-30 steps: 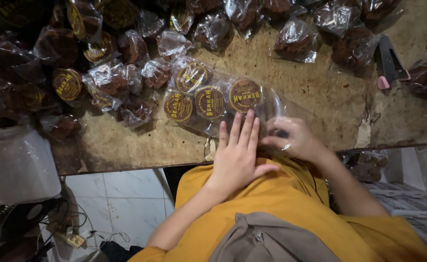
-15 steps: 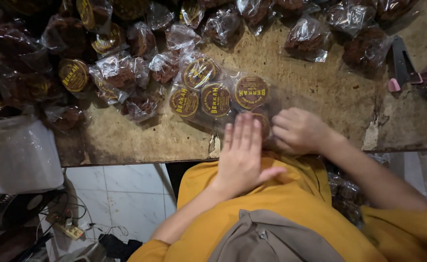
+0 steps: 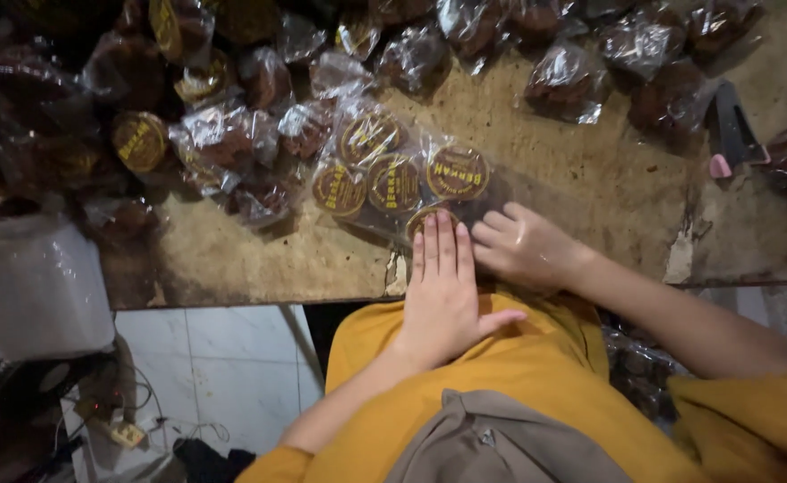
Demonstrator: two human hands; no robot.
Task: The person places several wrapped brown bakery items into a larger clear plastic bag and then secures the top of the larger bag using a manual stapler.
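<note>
Mid-frame: clear bag [image 3: 393,174] of round gold-labelled brown cakes, pressed flat under open left hand [image 3: 442,286]; right hand [image 3: 523,246] loosely curled, touching its edge.

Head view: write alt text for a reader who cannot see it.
Two bare hands, left hand flat and right hand curled, press a clear bag of round labelled cakes at the edge of a worn wooden table. More wrapped cakes crowd the far side.

Bare table [image 3: 590,192] is left right of the labelled packet [image 3: 393,174]; far and left are blocked by wrapped packets [image 3: 232,134].
</note>
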